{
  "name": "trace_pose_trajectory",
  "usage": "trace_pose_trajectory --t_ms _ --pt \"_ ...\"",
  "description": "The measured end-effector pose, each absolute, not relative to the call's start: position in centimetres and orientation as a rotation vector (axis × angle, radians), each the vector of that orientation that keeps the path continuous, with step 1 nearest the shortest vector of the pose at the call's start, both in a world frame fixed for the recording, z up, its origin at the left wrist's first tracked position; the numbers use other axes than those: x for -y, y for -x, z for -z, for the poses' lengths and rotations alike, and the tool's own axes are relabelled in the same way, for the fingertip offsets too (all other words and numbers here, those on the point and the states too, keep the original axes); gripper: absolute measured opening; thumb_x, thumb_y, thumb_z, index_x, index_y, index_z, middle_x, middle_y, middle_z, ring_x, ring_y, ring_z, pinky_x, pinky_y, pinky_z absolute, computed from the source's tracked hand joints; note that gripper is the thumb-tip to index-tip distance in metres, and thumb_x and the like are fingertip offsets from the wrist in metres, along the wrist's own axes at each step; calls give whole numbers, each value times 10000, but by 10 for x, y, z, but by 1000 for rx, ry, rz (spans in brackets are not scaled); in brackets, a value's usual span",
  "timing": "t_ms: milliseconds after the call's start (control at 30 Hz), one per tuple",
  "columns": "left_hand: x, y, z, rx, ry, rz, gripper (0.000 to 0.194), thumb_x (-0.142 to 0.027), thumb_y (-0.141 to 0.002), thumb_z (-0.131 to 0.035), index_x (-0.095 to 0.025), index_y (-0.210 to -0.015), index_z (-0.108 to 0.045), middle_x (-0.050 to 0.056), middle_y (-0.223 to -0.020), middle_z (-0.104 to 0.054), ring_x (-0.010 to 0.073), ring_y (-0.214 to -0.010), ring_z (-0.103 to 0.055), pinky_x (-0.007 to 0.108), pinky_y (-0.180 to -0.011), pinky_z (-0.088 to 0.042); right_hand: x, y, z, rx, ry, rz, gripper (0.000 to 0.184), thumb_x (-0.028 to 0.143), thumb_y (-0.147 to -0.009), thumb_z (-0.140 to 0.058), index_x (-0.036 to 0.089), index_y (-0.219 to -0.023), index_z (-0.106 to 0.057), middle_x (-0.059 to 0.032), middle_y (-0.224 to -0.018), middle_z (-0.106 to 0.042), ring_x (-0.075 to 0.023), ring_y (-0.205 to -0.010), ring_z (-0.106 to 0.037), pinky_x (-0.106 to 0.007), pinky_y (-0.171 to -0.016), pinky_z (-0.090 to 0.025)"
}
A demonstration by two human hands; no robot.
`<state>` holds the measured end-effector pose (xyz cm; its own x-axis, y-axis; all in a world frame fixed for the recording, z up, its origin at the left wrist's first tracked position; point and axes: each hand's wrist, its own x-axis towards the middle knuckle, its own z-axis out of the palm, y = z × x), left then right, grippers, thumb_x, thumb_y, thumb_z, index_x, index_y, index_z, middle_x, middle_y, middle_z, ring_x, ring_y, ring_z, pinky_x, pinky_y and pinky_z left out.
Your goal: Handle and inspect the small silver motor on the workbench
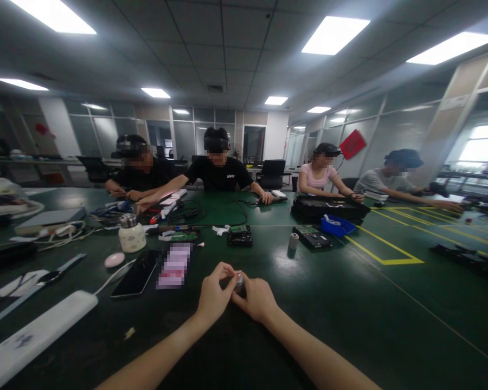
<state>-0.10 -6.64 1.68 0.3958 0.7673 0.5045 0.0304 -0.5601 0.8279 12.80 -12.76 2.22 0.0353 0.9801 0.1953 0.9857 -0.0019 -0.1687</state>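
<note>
Both hands meet over the green tabletop around a small silver cylinder [239,283], which stands roughly upright and is partly covered by fingers. My left hand [213,292] is closed, thumb and fingertips pinched at the top of the cylinder. From the other side, my right hand [260,299] wraps its thumb and fingers around the body. What the left fingertips pinch there, if anything small, is hidden. A similar silver cylinder [293,241] stands farther off to the right, beside a black device with a green circuit board [314,237].
At left lie a white power strip [44,336], a dark phone [135,275], a phone with a lit screen [174,266] and a cream bottle [132,237]. Farther back are a circuit-board assembly [241,236], a blue tray [338,226] and a black bin [299,208]. Several co-workers sit opposite.
</note>
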Motion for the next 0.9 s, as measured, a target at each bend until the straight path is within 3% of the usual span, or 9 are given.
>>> trace_pose_trajectory --t_ms 133,367,567,900 --pt "67 0 -18 -677 -1916 -1216 99 -208 -810 -624 -236 -833 -532 9 -803 -751 210 -807 -724 321 -762 -526 128 -128 -23 2014 2048 28 298 382 -944 -553 150 -1129 -579 -30 -909 -655 -180 -789 -651 -390 -764 -518" --pt "68 0 -18 -684 -1930 -1256 116 -175 -795 -608 -222 -881 -545 47 -941 -733 210 -866 -700 322 -747 -521 128 -127 -23 2005 2029 33 297 402 -942 -546 144 -1083 -590 -21 -857 -657 -174 -755 -650 -375 -742 -515" --pt "65 0 -18 -695 -1935 -1249 109 -196 -795 -610 -217 -864 -529 23 -807 -714 204 -792 -699 315 -717 -522 129 -128 -22 2001 2005 28 304 414 -933 -549 148 -1073 -592 -20 -854 -659 -174 -750 -645 -365 -733 -504" --pt "63 2 -21 -691 -2030 -1233 88 -222 -825 -654 -192 -852 -575 -13 -746 -703 183 -740 -702 328 -742 -536 130 -128 -24 1996 1996 22 321 435 -932 -532 150 -1069 -590 -14 -829 -653 -170 -719 -632 -358 -728 -486"
